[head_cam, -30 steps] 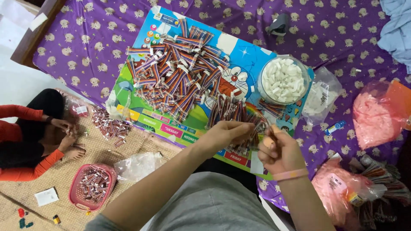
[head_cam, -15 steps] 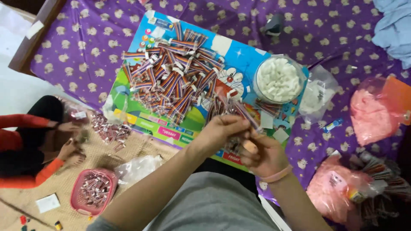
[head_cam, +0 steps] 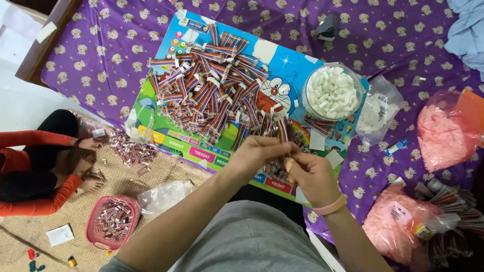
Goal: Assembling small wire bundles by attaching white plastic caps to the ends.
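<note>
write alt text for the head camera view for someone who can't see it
Left hand and right hand together pinch a small striped packet over a colourful board piled with similar packets. A bowl of white pieces sits alongside.

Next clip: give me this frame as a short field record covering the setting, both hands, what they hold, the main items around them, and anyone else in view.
setting: purple patterned bedcover with a colourful cartoon board on it
left hand: left hand pinches a striped packet
right hand: right hand meets the left at that packet; pink wristband
pile: heap of striped packets on the board
bowl: clear bowl of white pieces
bags: pink-filled plastic bags
other person: someone in red sleeves on the floor mat, beside a pink basket
</note>
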